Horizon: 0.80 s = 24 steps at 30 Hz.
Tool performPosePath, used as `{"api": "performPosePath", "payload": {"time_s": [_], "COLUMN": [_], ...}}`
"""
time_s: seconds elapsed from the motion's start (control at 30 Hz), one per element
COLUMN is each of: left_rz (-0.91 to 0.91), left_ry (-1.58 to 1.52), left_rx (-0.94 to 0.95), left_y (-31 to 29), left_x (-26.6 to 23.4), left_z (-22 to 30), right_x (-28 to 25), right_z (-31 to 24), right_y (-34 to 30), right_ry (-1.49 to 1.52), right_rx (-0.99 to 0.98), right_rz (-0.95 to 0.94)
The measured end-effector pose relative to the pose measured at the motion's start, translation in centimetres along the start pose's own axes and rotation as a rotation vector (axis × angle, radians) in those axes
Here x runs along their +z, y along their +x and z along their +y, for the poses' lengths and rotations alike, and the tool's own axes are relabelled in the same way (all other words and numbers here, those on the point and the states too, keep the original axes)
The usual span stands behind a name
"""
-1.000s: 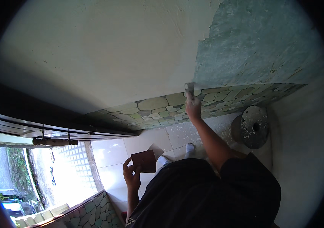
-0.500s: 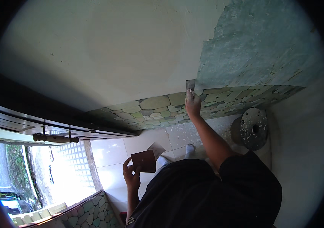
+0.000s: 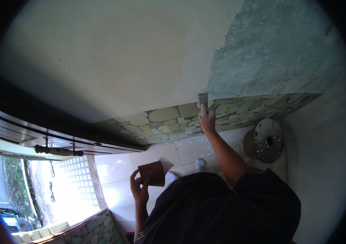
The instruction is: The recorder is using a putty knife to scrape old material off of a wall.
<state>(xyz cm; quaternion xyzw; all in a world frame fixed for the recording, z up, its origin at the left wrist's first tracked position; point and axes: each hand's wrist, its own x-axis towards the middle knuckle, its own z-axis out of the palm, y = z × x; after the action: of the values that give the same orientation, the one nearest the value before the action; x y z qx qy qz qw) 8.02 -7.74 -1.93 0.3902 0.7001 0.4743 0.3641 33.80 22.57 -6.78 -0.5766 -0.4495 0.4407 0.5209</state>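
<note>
Pale tiled floor (image 3: 114, 166), round grey spattered drum (image 3: 264, 140) (standing by the wall)

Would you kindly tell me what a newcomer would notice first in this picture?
The right hand presses a scraper against the wall, where cream paint meets a rough grey-green patch above a band of pebble tiles. Lower down, the left hand holds a brown square pad. A bright doorway glows at lower left.

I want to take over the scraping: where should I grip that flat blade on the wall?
Grip the scraper blade by its lower end, coming from below, as the right hand does now. Its upper edge lies flat against the wall above the pebble tiles.
</note>
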Motion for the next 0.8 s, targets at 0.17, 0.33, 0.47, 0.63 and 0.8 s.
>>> {"api": "performPosePath", "payload": {"time_s": [0.17,0.33,0.47,0.63,0.8], "left_rz": [0.001,0.0,0.039,0.083,0.045], "left_ry": [0.047,0.008,-0.026,0.029,-0.052], "left_rx": [0.039,-0.001,0.02,0.105,0.053], "left_y": [0.4,0.4,0.8,0.8,1.3], "left_x": [-0.2,-0.2,0.1,0.5,0.6], "left_z": [0.1,0.5,0.2,1.4,-0.1], "right_x": [-0.5,0.6,-0.7,0.7,-0.6], "right_z": [2.7,0.5,2.2,-2.8,-1.4], "right_y": [1.7,2.3,0.5,1.3,1.4], "right_ry": [-0.162,0.03,-0.126,0.023,-0.007], "right_rx": [-0.034,-0.064,-0.07,0.007,-0.133], "right_rz": [0.03,0.031,0.05,0.025,0.005]}}
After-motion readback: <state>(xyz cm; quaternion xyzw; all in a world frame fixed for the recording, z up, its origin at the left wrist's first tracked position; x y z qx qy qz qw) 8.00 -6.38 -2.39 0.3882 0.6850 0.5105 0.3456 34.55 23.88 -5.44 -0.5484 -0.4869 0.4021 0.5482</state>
